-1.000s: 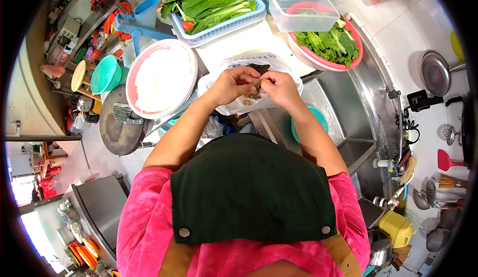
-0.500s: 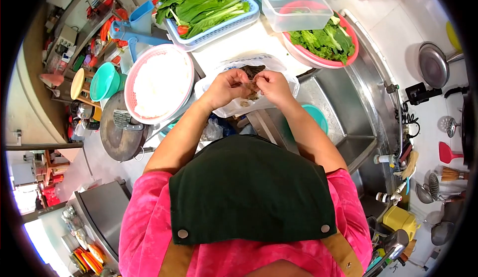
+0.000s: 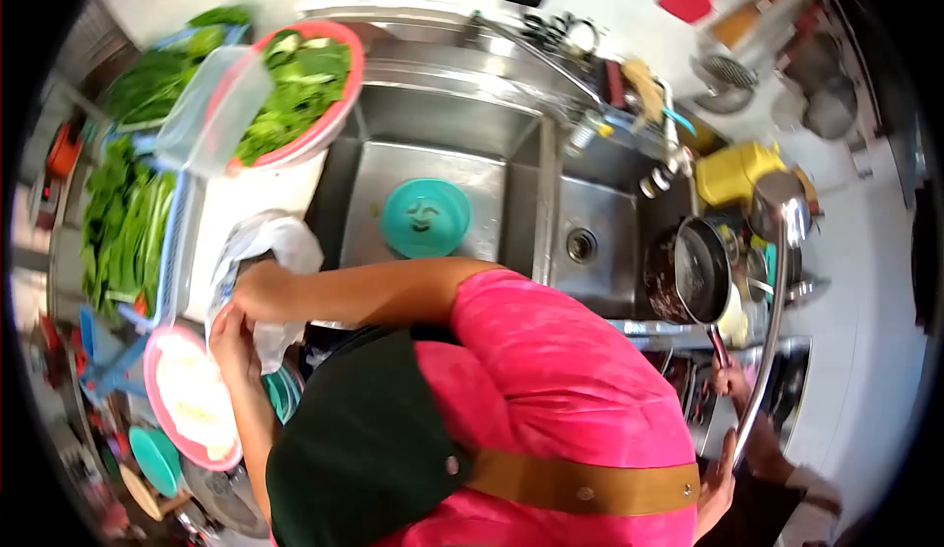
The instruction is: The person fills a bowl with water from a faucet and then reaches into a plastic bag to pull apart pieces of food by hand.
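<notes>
- white plastic bag (image 3: 295, 247): lies crumpled on the white counter (image 3: 228, 198), its film spreading out beneath and around the fingers; dark contents (image 3: 258, 259) show just beyond the right knuckles.
- possible trouble, as a judgement: the thin bag looks slack, so a wrist catching its edge could drag it and tip the contents; anything small and wet could slip from the fingertips.
- right hand (image 3: 264, 291) and left hand (image 3: 234, 339): meet over the near part of the bag, fingers bunched together and touching; whether they pinch something is hidden by the hands and blur.
- pink basket (image 3: 150, 375): just beside the left hand, holding something pale.
- teal bowl (image 3: 458, 225): in the sink (image 3: 497, 193), apart from both hands, with a few small greyish pieces inside.
- dark saucepan (image 3: 669, 289): behind the right shoulder, handle gripped by a co-worker's hand (image 3: 730, 380); a backward step might risk a bump.
</notes>
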A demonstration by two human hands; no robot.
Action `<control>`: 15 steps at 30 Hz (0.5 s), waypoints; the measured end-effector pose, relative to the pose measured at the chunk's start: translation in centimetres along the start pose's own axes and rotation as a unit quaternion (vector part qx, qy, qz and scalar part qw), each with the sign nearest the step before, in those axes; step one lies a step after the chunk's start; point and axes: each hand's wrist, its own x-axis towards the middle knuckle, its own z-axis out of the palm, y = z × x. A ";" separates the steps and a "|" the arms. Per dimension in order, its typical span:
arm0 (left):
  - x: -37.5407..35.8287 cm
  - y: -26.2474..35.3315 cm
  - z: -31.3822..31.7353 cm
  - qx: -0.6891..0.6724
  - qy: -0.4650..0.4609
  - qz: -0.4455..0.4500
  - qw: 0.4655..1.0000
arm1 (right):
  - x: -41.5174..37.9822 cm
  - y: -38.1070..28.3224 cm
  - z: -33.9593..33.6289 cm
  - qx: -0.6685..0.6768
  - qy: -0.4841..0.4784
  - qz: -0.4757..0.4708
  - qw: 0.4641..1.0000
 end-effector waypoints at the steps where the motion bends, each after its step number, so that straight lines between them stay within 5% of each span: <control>1: 0.2 -0.2 0.1 0.004 0.005 -0.003 1.000 | -0.5 -0.3 -0.7 -0.062 0.022 -0.044 0.997; 15: 0.4 0.2 0.4 0.072 0.022 -0.003 0.997 | 0.2 -0.2 -1.2 -0.105 -0.013 -0.024 0.994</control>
